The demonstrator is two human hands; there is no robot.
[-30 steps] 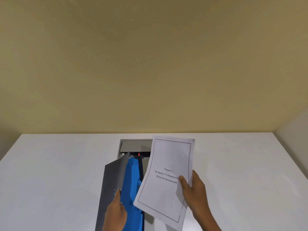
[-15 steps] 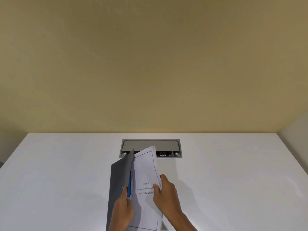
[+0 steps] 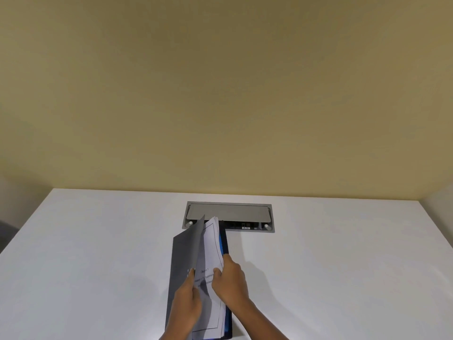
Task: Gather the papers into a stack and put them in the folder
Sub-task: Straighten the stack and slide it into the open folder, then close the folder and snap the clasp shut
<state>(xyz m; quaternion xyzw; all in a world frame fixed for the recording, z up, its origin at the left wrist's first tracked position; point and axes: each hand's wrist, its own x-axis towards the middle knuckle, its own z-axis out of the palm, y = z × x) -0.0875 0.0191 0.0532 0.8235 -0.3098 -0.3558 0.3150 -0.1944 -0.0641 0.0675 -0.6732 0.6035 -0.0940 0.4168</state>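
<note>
A dark grey folder (image 3: 184,256) with a blue inside lies at the near middle of the white table (image 3: 343,278), its front cover lifted. My left hand (image 3: 187,303) grips that cover's edge and holds it up. A stack of white printed papers (image 3: 212,244) sits inside the folder, against the blue inner face. My right hand (image 3: 229,280) is closed on the stack's right edge, thumb on the top sheet. The lower part of the folder runs out of the bottom of the view.
A grey metal cable hatch (image 3: 229,215) is set into the table just beyond the folder. A beige wall (image 3: 220,94) rises behind the table's far edge.
My right hand has carried the papers from above the table down into the folder. The cover, held by my left hand, has swung lower over them.
</note>
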